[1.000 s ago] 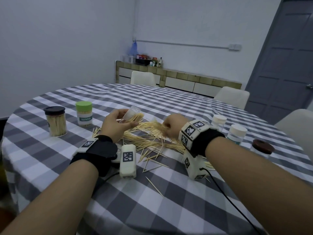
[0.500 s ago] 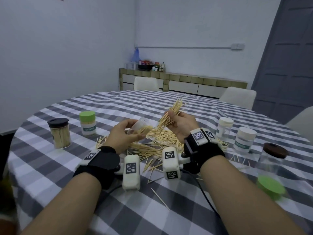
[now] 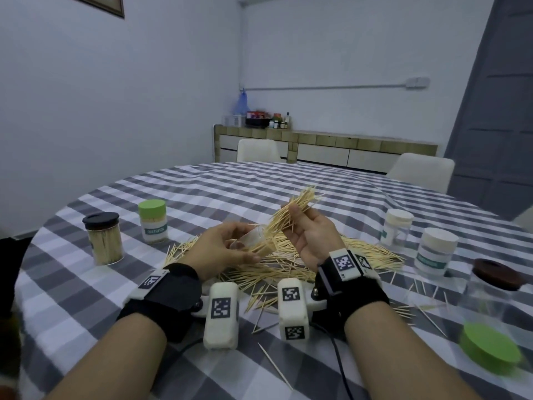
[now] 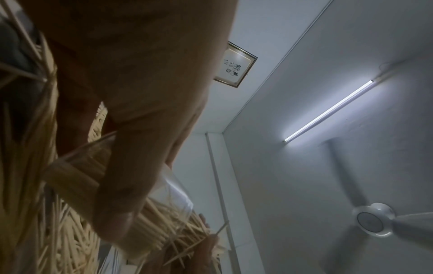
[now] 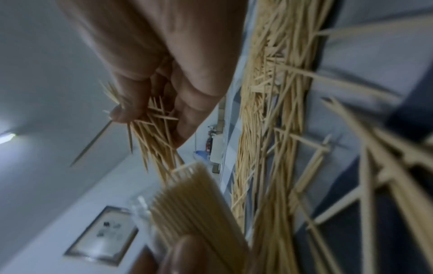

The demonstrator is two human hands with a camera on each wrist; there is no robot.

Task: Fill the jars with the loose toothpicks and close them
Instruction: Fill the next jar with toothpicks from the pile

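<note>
Feeding the splayed bundle [image 3: 291,215] pinched in the right hand [image 3: 310,236] into the tilted jar [image 3: 253,239] gripped by the left hand [image 3: 223,249] risks spilling stray picks.

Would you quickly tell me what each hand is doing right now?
Left hand: closed around a tilted clear jar partly filled with toothpicks.
Right hand: closed, pinching a bundle of toothpicks at the jar's mouth.

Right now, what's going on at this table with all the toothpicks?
A person is filling jars. Their left hand holds a small clear plastic jar tilted, already partly full, while the right hand feeds a pinched bundle of wooden toothpicks into its mouth. A loose toothpick pile lies on the checked tablecloth.
</note>
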